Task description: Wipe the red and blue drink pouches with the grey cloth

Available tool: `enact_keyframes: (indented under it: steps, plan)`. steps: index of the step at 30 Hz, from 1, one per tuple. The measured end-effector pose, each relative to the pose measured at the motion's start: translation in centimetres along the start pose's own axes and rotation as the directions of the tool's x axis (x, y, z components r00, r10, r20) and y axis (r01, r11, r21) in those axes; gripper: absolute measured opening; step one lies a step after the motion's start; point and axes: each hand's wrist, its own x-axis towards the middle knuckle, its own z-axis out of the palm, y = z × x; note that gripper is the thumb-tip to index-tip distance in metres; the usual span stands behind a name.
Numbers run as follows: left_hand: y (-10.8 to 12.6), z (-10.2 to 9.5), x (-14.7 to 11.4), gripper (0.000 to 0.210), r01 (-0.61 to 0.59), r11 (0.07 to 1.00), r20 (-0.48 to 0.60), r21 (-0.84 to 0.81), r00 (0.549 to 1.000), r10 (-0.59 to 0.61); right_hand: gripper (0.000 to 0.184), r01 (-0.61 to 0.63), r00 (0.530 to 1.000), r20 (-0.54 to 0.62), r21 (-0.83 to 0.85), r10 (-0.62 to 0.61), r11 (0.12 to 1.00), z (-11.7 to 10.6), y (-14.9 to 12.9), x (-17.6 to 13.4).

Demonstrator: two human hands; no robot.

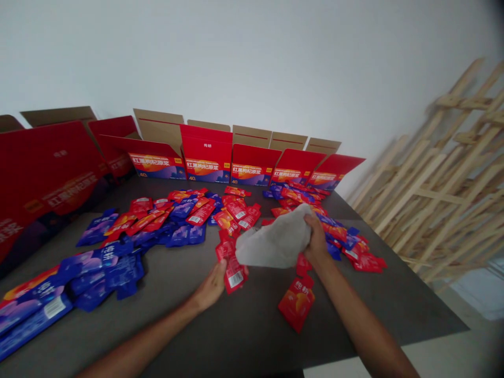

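In my left hand (214, 283) is a red pouch (233, 270) with a white barcode label, gripped at its left side between thumb and fingers. My right hand (316, 239) is closed on the right edge of a crumpled white cloth (275, 239), held above the table. The cloth's left end comes up against the red pouch and hides part of the pouches behind it. Another red pouch (298, 302) lies on the table below the cloth, left of my right forearm.
Open red cartons (207, 163) line the wall, with a large one (51, 173) at left. Mixed red and blue pouches (185, 235) lie in heaps, more blue ones (106, 270) front left, others (360, 252) at right. Wooden easels (444, 194) stand beyond the dark table's (425, 310) right edge.
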Motion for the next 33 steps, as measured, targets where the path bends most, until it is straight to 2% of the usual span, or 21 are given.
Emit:
enact_keyframes:
  steps: [1, 2, 3, 4, 6, 9, 12, 14, 17, 22, 24, 25, 26, 30, 32, 33]
  plan:
    - [-0.2, 0.4, -0.1, 0.079, 0.051, 0.995, 0.018, -0.084, 0.999, -0.050, 0.018, 0.138, 0.989, -0.035, -0.078, -0.141, 0.987, 0.0, 0.0, -0.2]
    - [-0.3, 0.8, -0.1, 0.083, 0.095, 0.983, 0.040, -0.158, 0.995, -0.090, 0.016, 0.278, 0.957, -0.029, -0.183, -0.287, 0.943, 0.0, 0.0, -0.4]
    - [-0.5, 1.1, -0.1, 0.085, 0.129, 0.968, 0.058, -0.215, 0.991, -0.120, 0.013, 0.409, 0.907, 0.028, -0.292, -0.420, 0.865, 0.1, 0.0, -0.8]
    - [-0.8, 1.3, 0.0, 0.086, 0.158, 0.954, 0.074, -0.256, 0.987, -0.143, 0.011, 0.521, 0.849, 0.130, -0.377, -0.513, 0.766, 0.2, 0.1, -1.3]
    - [-1.1, 1.5, 0.0, 0.087, 0.203, 0.933, 0.097, -0.297, 0.978, -0.183, 0.011, 0.691, 0.723, 0.385, -0.431, -0.574, 0.581, 0.8, 0.5, -2.5]
    - [-1.2, 1.5, -0.1, 0.091, 0.241, 0.932, 0.127, -0.269, 0.969, -0.214, 0.020, 0.822, 0.559, 0.677, -0.377, -0.479, 0.426, 2.2, 1.5, -4.6]
    - [-0.6, 1.5, -0.7, 0.085, 0.234, 0.960, 0.098, -0.151, 0.970, -0.221, 0.021, 0.880, 0.450, 0.820, -0.340, -0.353, 0.333, 3.7, 2.6, -6.7]
    - [-0.3, 1.5, -1.0, 0.076, 0.215, 0.971, 0.037, -0.100, 0.976, -0.213, 0.022, 0.896, 0.412, 0.865, -0.328, -0.287, 0.299, 4.4, 3.2, -7.7]
    - [0.0, 1.8, -1.2, 0.072, 0.231, 0.966, -0.017, -0.116, 0.972, -0.235, 0.023, 0.902, 0.378, 0.898, -0.303, -0.226, 0.307, 4.6, 3.6, -8.5]
    - [0.0, 2.0, -1.0, 0.076, 0.242, 0.958, -0.045, -0.154, 0.967, -0.252, 0.024, 0.922, 0.244, 0.955, -0.175, -0.170, 0.345, 4.1, 3.3, -8.6]
    - [0.1, 2.0, -1.1, 0.078, 0.258, 0.957, -0.031, -0.132, 0.964, -0.264, 0.024, 0.921, 0.243, 0.957, -0.177, -0.157, 0.347, 4.0, 3.1, -8.4]
    - [0.1, 2.0, -1.2, 0.079, 0.271, 0.956, -0.004, -0.113, 0.962, -0.273, 0.023, 0.915, 0.268, 0.951, -0.201, -0.154, 0.350, 3.9, 3.0, -8.3]
    - [0.2, 1.9, -1.3, 0.080, 0.284, 0.955, 0.038, -0.087, 0.959, -0.281, 0.022, 0.903, 0.312, 0.938, -0.242, -0.154, 0.356, 3.9, 3.0, -8.1]
    - [0.5, 1.6, -1.9, 0.084, 0.294, 0.956, 0.231, 0.002, 0.930, -0.287, 0.024, 0.798, 0.551, 0.817, -0.455, -0.171, 0.395, 3.6, 3.0, -7.1]
    - [0.6, 1.5, -2.0, 0.083, 0.295, 0.956, 0.265, 0.001, 0.921, -0.284, 0.025, 0.752, 0.623, 0.761, -0.518, -0.182, 0.408, 3.5, 3.0, -6.8]
    - [0.6, 1.5, -2.0, 0.083, 0.298, 0.955, 0.263, -0.007, 0.922, -0.285, 0.025, 0.745, 0.633, 0.752, -0.529, -0.183, 0.406, 3.5, 3.0, -6.8]
